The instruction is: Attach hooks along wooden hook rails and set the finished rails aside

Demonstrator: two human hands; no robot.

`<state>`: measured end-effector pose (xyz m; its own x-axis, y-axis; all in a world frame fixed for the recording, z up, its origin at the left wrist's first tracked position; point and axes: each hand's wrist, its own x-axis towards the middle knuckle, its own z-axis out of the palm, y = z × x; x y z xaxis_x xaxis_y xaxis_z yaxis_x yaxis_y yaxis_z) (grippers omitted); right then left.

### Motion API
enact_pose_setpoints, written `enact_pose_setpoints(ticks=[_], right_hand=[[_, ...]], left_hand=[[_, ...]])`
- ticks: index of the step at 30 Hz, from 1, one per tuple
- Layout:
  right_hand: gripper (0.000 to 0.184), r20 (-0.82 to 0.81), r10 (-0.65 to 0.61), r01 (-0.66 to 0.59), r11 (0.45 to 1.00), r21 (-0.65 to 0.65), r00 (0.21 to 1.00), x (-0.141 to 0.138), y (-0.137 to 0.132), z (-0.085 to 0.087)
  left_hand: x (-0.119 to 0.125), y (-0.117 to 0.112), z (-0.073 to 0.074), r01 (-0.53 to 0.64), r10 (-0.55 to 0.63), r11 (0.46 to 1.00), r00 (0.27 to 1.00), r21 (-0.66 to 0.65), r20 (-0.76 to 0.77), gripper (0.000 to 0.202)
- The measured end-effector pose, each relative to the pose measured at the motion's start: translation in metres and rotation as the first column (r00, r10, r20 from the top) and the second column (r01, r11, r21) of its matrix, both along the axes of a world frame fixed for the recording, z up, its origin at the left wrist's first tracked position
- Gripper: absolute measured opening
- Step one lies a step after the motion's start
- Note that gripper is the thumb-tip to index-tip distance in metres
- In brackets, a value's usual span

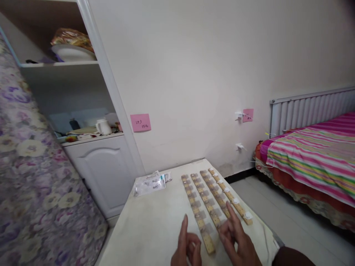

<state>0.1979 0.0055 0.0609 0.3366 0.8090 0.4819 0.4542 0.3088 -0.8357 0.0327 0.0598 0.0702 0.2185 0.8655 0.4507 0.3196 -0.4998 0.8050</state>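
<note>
Several long tan strips [206,201] lie side by side on a pale table [155,225], each dotted with small squares; the rightmost strip [231,197] carries small white pieces. My left hand [187,247] hovers near the lower end of the leftmost strip, index finger raised and the other fingers curled, with nothing in it. My right hand [237,240] rests with fingers spread over the lower ends of the middle strips, touching them and holding nothing.
A clear plastic bag [149,183] lies at the table's far left corner. A white cupboard [105,173] stands to the left, a bed with a striped cover [313,155] to the right, a floral cloth [33,192] at far left. Pink notes [140,122] stick to the wall.
</note>
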Motion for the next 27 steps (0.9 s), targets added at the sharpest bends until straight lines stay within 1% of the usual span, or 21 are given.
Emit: enact_pose_setpoints(ticks=[2,4,6,8,11,15,19,27], right_hand=[[0.069,0.033,-0.023,0.023,0.999,0.026,0.999,0.008,0.002,0.025],[0.071,0.089,-0.058,0.056,0.998,0.029,0.994,0.014,0.003,0.043],[0.074,0.129,-0.101,0.098,0.995,0.025,0.987,0.019,0.004,0.054],[0.078,0.153,-0.139,0.137,0.99,0.023,0.978,0.022,0.004,0.06],[0.079,0.191,-0.172,0.164,0.985,0.061,0.966,0.025,0.005,0.064],[0.072,0.233,-0.135,0.112,0.988,0.108,0.963,0.028,0.006,0.068],[0.07,0.257,-0.09,0.068,0.993,0.094,0.962,0.029,0.007,0.071],[0.073,0.266,-0.077,0.069,0.997,0.038,0.961,0.027,0.007,0.076]], left_hand=[[0.004,0.002,0.025,0.003,-0.002,0.998,1.0,0.069,-0.012,0.067],[0.007,0.002,0.047,0.014,-0.008,0.996,0.997,0.084,-0.072,0.069],[0.008,0.001,0.063,0.004,0.006,0.997,0.992,0.078,-0.129,0.072],[0.01,0.0,0.072,-0.041,0.053,0.996,0.986,0.075,-0.158,0.073],[0.01,-0.001,0.079,-0.086,0.099,0.993,0.98,0.078,-0.175,0.074],[0.009,0.0,0.083,-0.104,0.12,0.99,0.977,0.097,-0.175,0.075],[0.007,0.002,0.085,-0.128,0.145,0.986,0.976,0.108,-0.161,0.076],[0.004,0.0,0.081,-0.13,0.144,0.987,0.975,0.094,-0.167,0.076]])
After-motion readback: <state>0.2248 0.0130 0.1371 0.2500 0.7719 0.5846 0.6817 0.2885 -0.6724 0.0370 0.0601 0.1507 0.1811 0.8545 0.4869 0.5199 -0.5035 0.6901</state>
